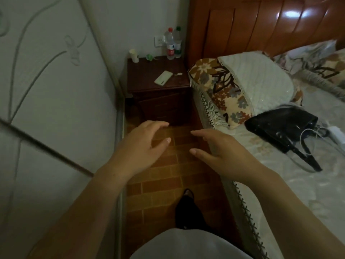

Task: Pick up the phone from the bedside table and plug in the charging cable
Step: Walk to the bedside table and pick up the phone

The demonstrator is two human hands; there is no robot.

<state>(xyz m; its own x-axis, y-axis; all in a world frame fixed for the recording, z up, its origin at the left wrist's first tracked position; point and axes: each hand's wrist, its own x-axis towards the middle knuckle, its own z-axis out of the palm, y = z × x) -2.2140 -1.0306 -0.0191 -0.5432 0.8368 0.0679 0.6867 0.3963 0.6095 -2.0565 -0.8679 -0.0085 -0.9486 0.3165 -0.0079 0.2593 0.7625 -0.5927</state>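
A pale phone (163, 77) lies flat on the dark wooden bedside table (145, 79), near its front right corner. A white charging cable (306, 134) loops on the bed beside a black handbag (280, 126), with a white charger block (336, 132) at the right edge. My left hand (143, 146) and my right hand (222, 149) hover over the tiled floor, well short of the table, fingers spread, both holding nothing.
Two plastic bottles (173, 43), a paper cup (134, 55) and a small green item stand at the table's back. A wall socket (158, 41) is behind them. A floral pillow (224, 90) lies on the bed at right. A wardrobe door (56, 90) lines the left.
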